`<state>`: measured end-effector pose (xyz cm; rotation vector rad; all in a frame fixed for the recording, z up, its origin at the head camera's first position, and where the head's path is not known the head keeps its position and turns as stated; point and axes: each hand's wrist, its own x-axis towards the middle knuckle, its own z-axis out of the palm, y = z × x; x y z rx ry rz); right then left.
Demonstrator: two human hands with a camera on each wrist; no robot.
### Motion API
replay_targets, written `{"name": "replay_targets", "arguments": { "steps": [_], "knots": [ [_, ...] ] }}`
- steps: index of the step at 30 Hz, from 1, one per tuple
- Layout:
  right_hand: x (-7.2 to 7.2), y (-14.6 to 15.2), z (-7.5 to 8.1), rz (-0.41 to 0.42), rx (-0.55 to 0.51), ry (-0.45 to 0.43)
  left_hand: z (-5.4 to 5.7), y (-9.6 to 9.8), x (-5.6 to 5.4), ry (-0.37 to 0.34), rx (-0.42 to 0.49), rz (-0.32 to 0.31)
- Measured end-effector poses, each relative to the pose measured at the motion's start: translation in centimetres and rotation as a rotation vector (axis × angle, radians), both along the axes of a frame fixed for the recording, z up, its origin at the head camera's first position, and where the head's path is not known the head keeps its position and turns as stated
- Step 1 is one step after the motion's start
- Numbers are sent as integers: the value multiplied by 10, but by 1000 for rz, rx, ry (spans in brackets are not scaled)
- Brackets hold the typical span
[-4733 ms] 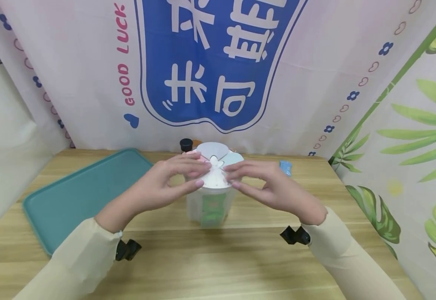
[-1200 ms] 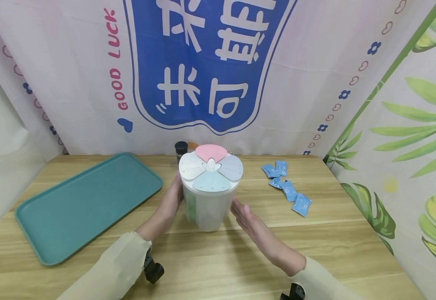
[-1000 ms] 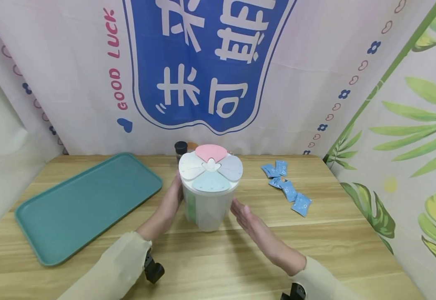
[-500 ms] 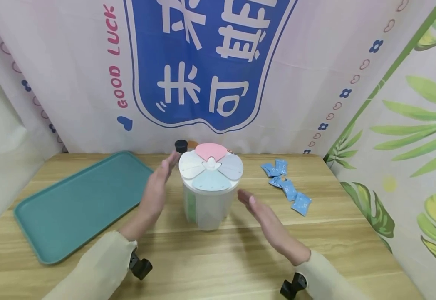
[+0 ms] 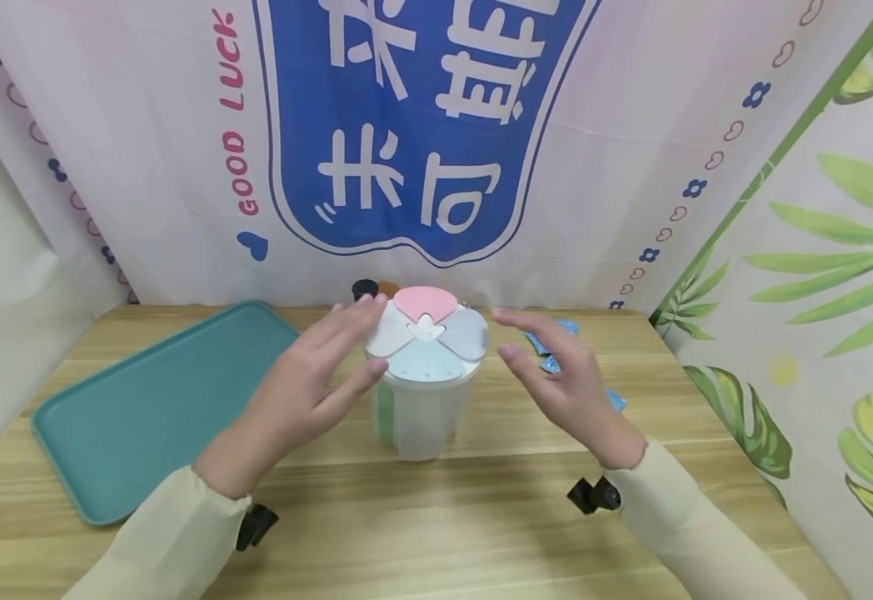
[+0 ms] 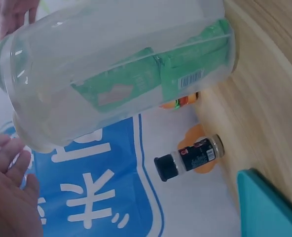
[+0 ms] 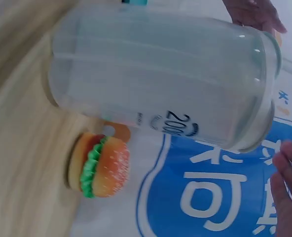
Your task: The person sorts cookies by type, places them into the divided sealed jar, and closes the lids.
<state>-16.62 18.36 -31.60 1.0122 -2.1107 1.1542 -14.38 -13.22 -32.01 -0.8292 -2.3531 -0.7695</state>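
Note:
A clear storage canister (image 5: 425, 421) stands upright on the table, its lid (image 5: 423, 367) split into pink, pale blue, white and grey petals around a white knob. Green packets (image 6: 185, 69) show through its wall in the left wrist view. My left hand (image 5: 294, 392) hovers at the lid's left edge, fingers extended and overlapping the lid in the head view; the left wrist view shows a gap from it. To the right of the lid, my right hand (image 5: 564, 383) is raised with fingers lightly bent, holding nothing and apart from the canister.
A teal tray (image 5: 167, 408) lies on the left. Behind the canister stand a black-capped seasoning bottle (image 6: 190, 157) and a toy hamburger (image 7: 99, 165). Several blue packets (image 5: 552, 362) lie on the right, partly hidden by my right hand. A printed cloth (image 5: 436, 125) hangs behind.
From the canister's sides, both hands have risen to lid height; the left had been against its wall. Since the oldest frame, the canister has turned, its pink petal moving from left to back.

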Motion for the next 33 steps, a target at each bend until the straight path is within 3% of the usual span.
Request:
{"name": "replay_targets", "arguments": {
  "steps": [5, 9, 13, 18, 25, 33],
  "knots": [
    [-3, -7, 17, 141, 200, -5, 2, 4, 3, 121, -83, -53],
    [-3, -12, 23, 180, 336, -15, 2, 6, 2, 181, -111, -104],
    [-4, -14, 25, 184, 397, -17, 2, 9, 2, 195, -128, -139],
    [-5, -15, 25, 195, 392, -21, 3, 8, 2, 186, -141, -149],
    [-9, -14, 22, 247, 304, -95, 3, 5, 2, 135, -137, -161],
    [-11, -14, 20, 248, 303, -22, 2, 5, 2, 115, -83, -169]
  ]
}}
